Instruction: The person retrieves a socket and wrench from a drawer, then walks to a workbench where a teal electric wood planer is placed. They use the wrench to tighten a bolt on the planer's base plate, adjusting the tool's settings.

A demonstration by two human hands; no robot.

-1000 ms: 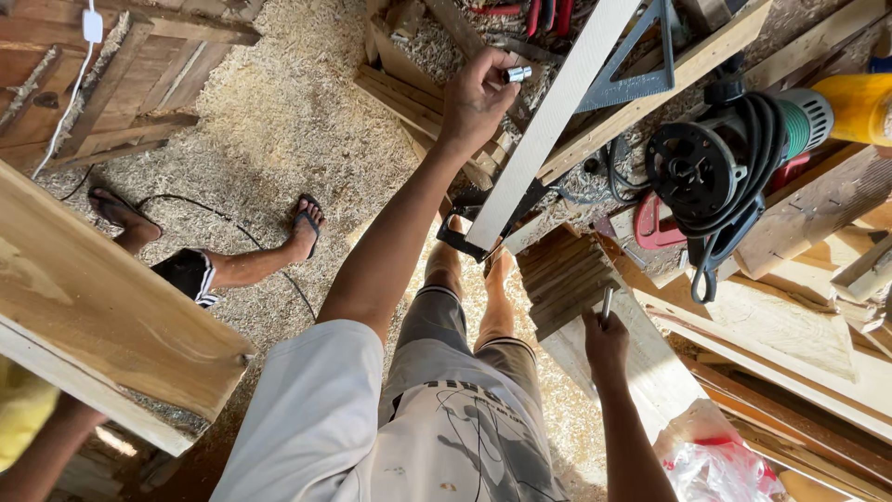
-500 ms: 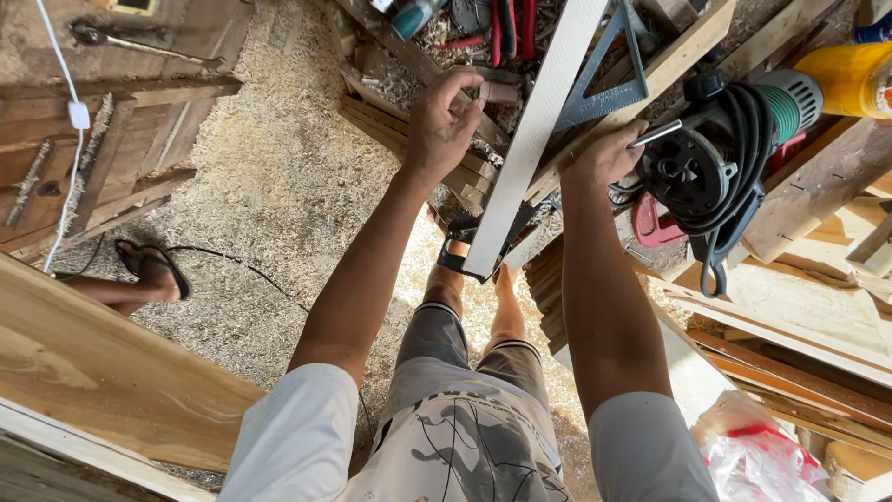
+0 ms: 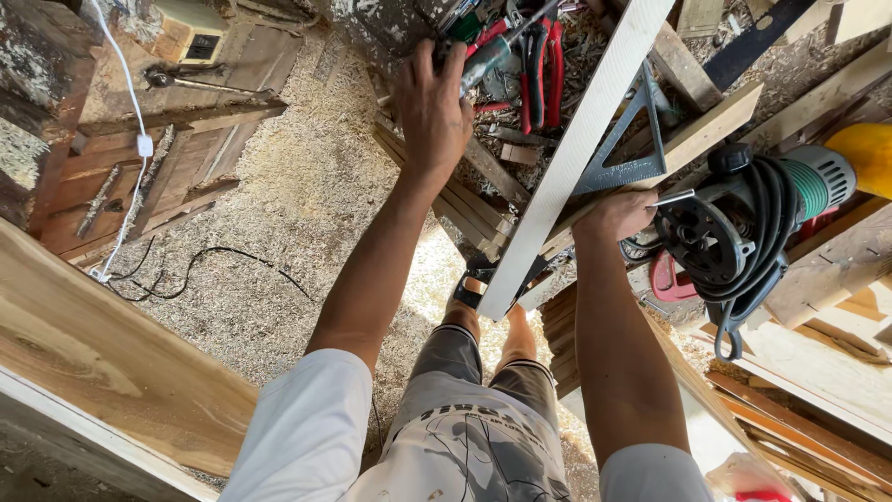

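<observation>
My left hand (image 3: 432, 107) reaches to a pile of tools at the top, fingers curled around a grey-handled tool (image 3: 486, 59) beside red-handled pliers (image 3: 539, 70). My right hand (image 3: 618, 216) rests against the lower edge of a long white board (image 3: 576, 153) that runs diagonally. It pinches a thin pencil-like stick (image 3: 674, 197). A metal triangular square (image 3: 632, 158) lies on the board just above that hand. My bare feet (image 3: 492, 311) show below the board's near end.
A black and green power router with a coiled cord (image 3: 743, 237) sits right of my right hand. Stacked planks (image 3: 827, 372) fill the right side. A wide wooden plank (image 3: 102, 363) crosses the lower left. Sawdust covers the floor (image 3: 307, 214), with a black cable (image 3: 200, 270) and a white cable (image 3: 139, 139).
My left hand left the white board and moved left to the tool pile. My right hand rose from near my knee to the board and stays there.
</observation>
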